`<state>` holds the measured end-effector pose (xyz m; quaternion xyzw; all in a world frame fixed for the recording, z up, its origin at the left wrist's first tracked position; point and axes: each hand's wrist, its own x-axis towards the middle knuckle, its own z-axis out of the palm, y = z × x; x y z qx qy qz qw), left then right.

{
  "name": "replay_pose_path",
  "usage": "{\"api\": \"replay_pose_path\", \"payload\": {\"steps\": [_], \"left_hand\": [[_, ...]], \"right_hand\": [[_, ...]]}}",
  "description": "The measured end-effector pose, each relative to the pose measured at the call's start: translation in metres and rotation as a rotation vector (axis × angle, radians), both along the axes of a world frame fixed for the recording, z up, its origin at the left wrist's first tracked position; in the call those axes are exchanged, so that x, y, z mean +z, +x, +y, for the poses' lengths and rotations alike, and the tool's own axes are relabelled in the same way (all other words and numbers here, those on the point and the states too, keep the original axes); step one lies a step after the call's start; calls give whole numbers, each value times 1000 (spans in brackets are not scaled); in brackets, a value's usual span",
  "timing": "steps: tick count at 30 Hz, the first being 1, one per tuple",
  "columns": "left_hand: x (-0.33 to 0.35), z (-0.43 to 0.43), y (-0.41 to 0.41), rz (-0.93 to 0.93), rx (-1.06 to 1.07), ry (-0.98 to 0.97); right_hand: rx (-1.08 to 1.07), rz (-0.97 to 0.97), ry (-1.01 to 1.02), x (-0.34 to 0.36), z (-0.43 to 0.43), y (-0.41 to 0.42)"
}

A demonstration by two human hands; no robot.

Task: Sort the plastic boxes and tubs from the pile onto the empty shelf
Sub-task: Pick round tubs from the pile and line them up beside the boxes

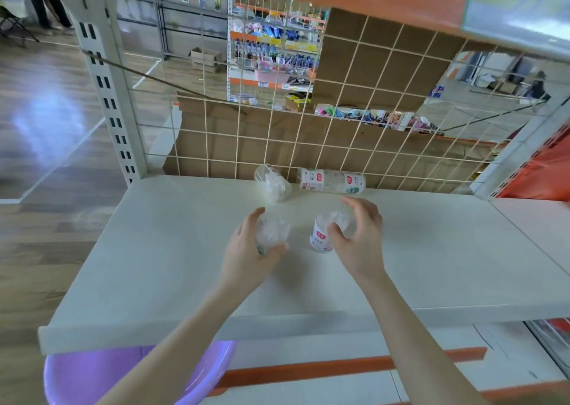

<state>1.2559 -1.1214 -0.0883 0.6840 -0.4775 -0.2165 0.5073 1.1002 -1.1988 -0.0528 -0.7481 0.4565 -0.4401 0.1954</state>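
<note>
Left hand (pixel 246 256) grip closed round clear tub (pixel 271 230) just above white shelf (pixel 154 265), right hand (pixel 361 241) grip curled round labelled tub (pixel 319 239) standing on shelf, red-and-white label, writing illegible, rear tub (pixel 273 185) and long tub (pixel 331 182) with red logos lying by wire grid (pixel 296 141)

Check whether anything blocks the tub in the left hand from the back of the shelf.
Yes: straight behind the held tub in the left hand, a second clear tub lies by the wire grid. The shelf left of it is bare.
</note>
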Motion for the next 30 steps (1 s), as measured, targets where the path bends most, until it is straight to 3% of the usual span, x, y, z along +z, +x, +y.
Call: {"api": "replay_pose_path", "payload": {"steps": [4,10,17,24,30], "left_hand": [[-13,-2,-3,-4,-9,16],[-19,-2,-2,-92,-23,47],[-19,2,-3,-67,-11,25],[2,6,-26,-52,7,57],[21,1,-100,-116,-52,81]], "right_hand": [[68,44,191,-17,-7,-5],[69,-23,228,-34,-12,4],[111,-3,244,-37,-6,-5],[191,38,280,-31,-3,-62],[154,14,229,-19,-8,-142]]}}
